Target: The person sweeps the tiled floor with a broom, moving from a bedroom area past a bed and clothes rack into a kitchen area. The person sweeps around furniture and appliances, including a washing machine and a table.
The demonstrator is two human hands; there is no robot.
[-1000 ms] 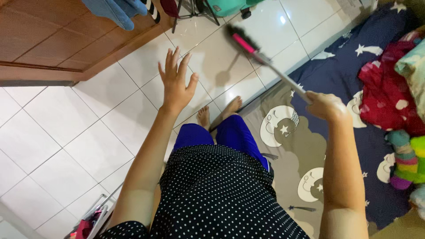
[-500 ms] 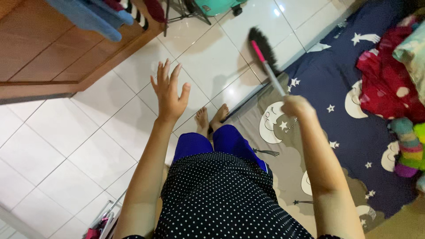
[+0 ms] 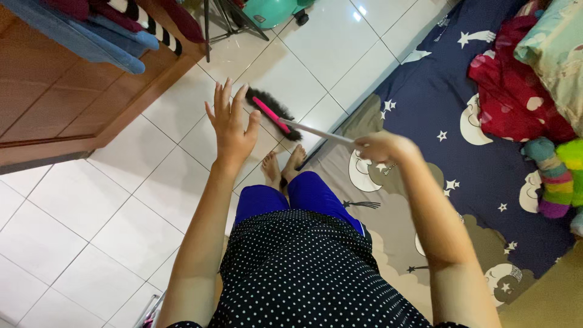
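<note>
while the right hand [image 3: 379, 147] was closed around the end of the broom [image 3: 285, 121], its dark bristles lay low over the white floor [image 3: 91, 200] just ahead of the bare feet [image 3: 282, 167], beside the mattress [image 3: 437, 121] edge. the left hand [image 3: 231, 124] was held out with fingers spread, holding nothing. to sweep well here, i judged, the bristles should stay flat on the tiles and run along the mattress edge in short strokes clear of the toes, with the free arm kept out of the handle's path. whether the bristles actually touched the tiles was hard to tell; the head was blurred, the right palm was hidden, and the wardrobe [image 3: 67, 97] and clothes [image 3: 91, 36] were cut off.
</note>
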